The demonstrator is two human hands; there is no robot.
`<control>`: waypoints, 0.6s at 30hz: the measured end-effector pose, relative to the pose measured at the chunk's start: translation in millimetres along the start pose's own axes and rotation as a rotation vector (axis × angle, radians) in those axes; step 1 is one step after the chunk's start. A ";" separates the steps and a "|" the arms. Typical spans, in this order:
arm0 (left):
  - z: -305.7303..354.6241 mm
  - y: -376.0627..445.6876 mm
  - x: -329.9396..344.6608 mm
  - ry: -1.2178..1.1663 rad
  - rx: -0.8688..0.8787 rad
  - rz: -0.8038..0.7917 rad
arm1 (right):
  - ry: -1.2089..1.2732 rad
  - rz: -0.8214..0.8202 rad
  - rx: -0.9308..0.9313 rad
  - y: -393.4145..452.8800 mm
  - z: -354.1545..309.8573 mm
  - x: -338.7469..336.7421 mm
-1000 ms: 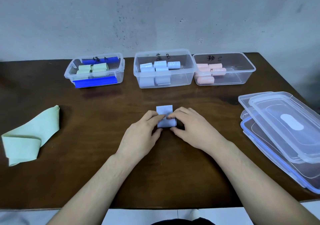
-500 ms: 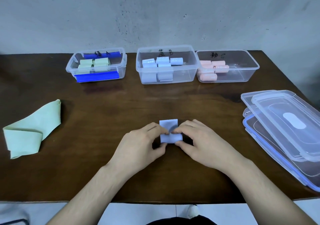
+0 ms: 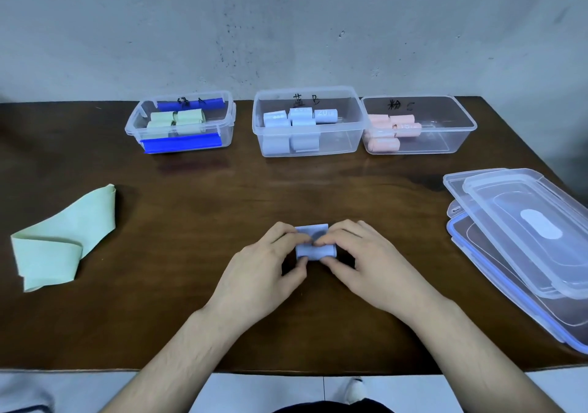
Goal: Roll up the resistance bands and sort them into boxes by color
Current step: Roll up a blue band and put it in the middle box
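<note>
A light blue resistance band (image 3: 315, 248), almost fully rolled, lies on the brown table (image 3: 222, 209) in front of me. My left hand (image 3: 267, 269) and my right hand (image 3: 362, 266) pinch it from either side, fingertips on top and thumbs below. A short flat tail sticks out behind the roll. An unrolled green band (image 3: 60, 240) lies folded at the left. At the back stand three clear boxes: the left box (image 3: 133, 126) holds green rolls, the middle box (image 3: 337, 145) blue rolls, the right box (image 3: 445, 139) pink rolls.
Clear plastic lids (image 3: 525, 237), one with a blue rim, are stacked at the table's right edge. A grey wall rises behind the boxes. The table's front edge runs just below my forearms.
The flat tail of the blue band has grown shorter as the roll thickened under my fingers. The view has shifted slightly; the boxes and green band have stayed put.
</note>
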State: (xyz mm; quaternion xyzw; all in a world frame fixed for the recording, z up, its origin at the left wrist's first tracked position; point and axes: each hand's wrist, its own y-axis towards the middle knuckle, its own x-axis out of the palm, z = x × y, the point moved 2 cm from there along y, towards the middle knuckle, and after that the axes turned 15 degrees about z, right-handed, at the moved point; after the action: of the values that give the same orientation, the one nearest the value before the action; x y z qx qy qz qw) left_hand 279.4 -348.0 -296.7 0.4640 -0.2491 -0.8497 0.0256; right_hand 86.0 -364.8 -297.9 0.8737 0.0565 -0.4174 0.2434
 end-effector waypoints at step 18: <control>-5.3 7.8 5.9 -0.020 -0.065 0.062 | -0.097 -0.034 -0.015 21.0 4.0 -1.0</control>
State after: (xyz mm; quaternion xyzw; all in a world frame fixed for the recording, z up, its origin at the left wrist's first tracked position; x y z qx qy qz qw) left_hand 278.8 -358.6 -300.2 0.4464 -0.2361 -0.8607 0.0646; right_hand 88.8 -385.0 -291.4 0.8495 0.0627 -0.4629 0.2454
